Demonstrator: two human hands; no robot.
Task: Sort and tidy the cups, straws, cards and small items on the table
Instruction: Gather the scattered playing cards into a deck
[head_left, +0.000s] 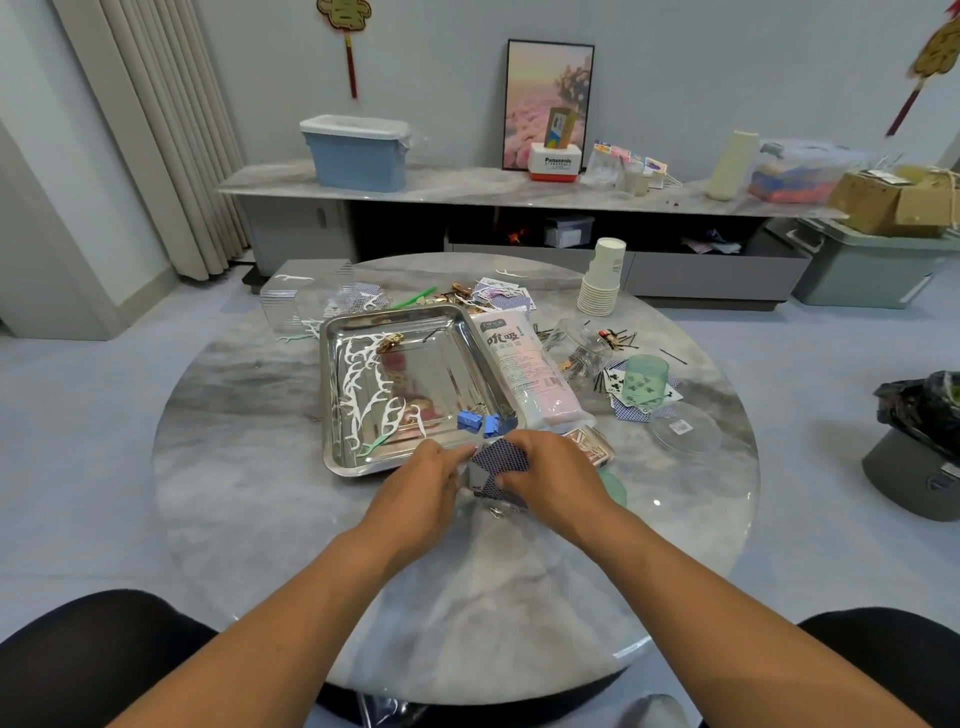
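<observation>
Sorting is judged partly done: paper cups (601, 280) are stacked, floss picks (363, 387) laid in the steel tray (332, 395). Blue-backed cards (500, 460), just before the tray, are gripped by the left hand (423, 480) and right hand (545, 475); more cards (631, 405) and hairpins (618, 338) are left scattered.

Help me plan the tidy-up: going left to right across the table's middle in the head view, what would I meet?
Steel tray → pink straw packet → tipped clear jar → green cup → clear round lid.
</observation>
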